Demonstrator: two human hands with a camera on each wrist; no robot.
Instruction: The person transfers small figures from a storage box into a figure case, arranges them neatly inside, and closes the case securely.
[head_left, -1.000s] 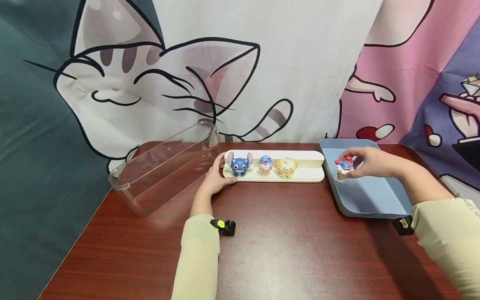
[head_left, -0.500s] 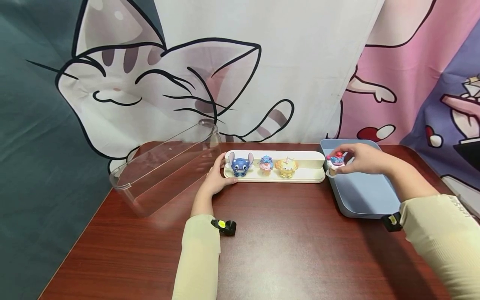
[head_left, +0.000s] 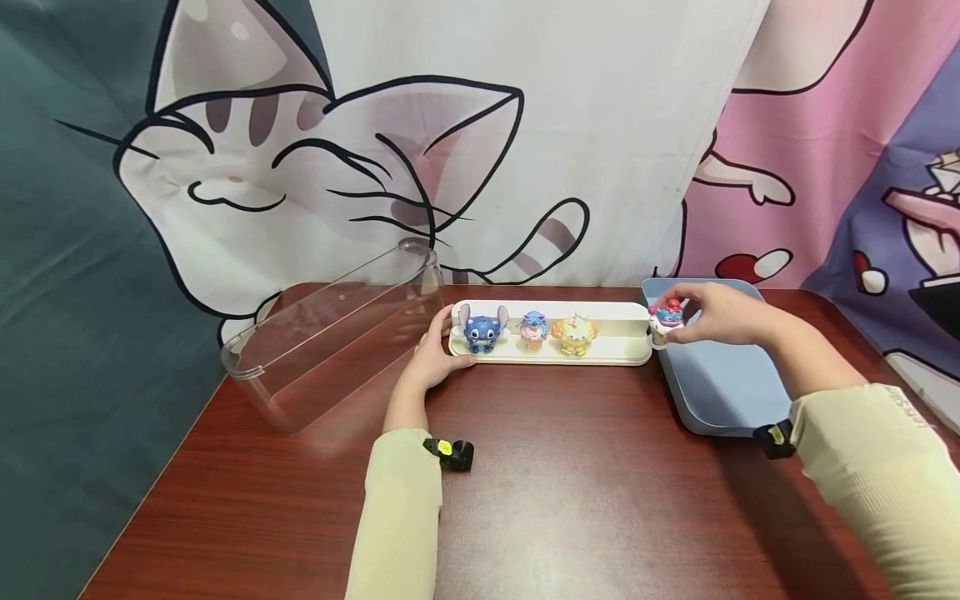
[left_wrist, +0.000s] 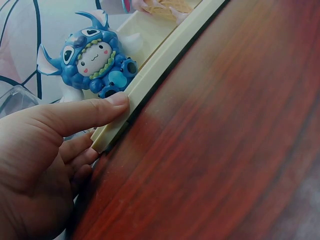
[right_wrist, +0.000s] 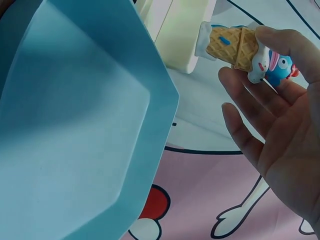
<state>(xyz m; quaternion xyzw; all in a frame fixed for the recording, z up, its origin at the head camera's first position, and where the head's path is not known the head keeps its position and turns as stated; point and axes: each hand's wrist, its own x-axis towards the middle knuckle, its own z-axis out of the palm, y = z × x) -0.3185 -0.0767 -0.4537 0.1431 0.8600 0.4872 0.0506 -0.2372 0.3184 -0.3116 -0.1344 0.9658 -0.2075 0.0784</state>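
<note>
My left hand (head_left: 431, 358) holds the left end of a cream two-step display stand (head_left: 618, 352), its thumb (left_wrist: 102, 111) along the front edge. On the stand sit a blue big-eared figurine (head_left: 482, 331), a pink-and-blue cupcake-like figurine (head_left: 533, 332) and a yellow figurine (head_left: 575, 335). Between thumb and fingers, my right hand (head_left: 723, 315) pinches an ice-cream-cone figurine (right_wrist: 231, 46) with a blue-and-red top. In the head view it is upright, right at the stand's right end. The right wrist view shows its waffle cone and pale base.
A blue-grey tray (head_left: 723, 400) lies under my right forearm, just right of the stand. To the left, a transparent cover (head_left: 330, 350) lies on the brown wooden table (head_left: 555, 483). A cartoon-printed curtain (head_left: 615, 117) hangs behind the table's back edge.
My right hand has carried the ice-cream-cone figurine left, from over the tray to the stand's right end. My left hand keeps its hold on the stand.
</note>
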